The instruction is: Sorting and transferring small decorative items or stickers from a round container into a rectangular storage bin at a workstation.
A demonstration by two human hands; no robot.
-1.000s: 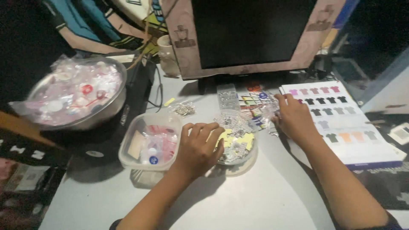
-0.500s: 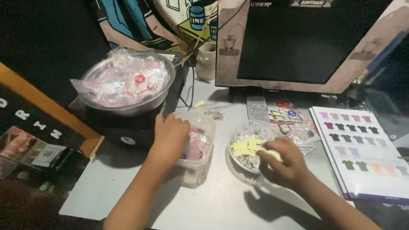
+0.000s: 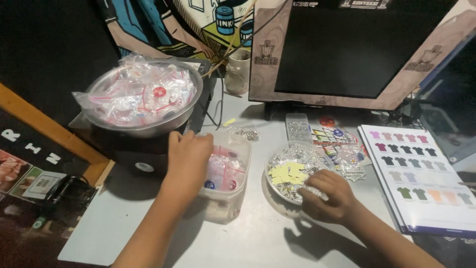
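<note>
Small bagged trinkets fill the clear plastic tub (image 3: pixel 229 166) at the middle of the frame, and the left hand (image 3: pixel 187 160) rests over its left rim, fingers curled down into it; whether those fingers pinch a bag cannot be told, since the palm hides them. The right hand (image 3: pixel 329 196), at centre right, sits at the lower edge of the round dish (image 3: pixel 292 168), fingers bent and closed loosely on the rim or on something small at it (too small to tell which). Pale yellow cut-out pieces (image 3: pixel 287 172) lie in a heap on the dish's left half, among tiny silvery bits.

As a judgement of progress: the sorting or packing looks to be mid-way. The tub holds only a few bags with red, blue and white shapes inside, while the metal bowl (image 3: pixel 144 124) at upper left, just beside the tub, is piled high with clear zip bags (image 3: pixel 136 92). The dish holds plenty of loose pieces, so much seems left to handle.

Farther out, a clear lidded box (image 3: pixel 298 128) and a spread of coloured stickers (image 3: pixel 333 138) lie above the dish, below the dark monitor (image 3: pixel 347 47) at the top right. A colour chart of small shirt shapes (image 3: pixel 421 173) lies at the right edge, apart from the dish. A glass jar (image 3: pixel 237 72) stands left of the monitor, and all rests on a grey table (image 3: pixel 248 238).
</note>
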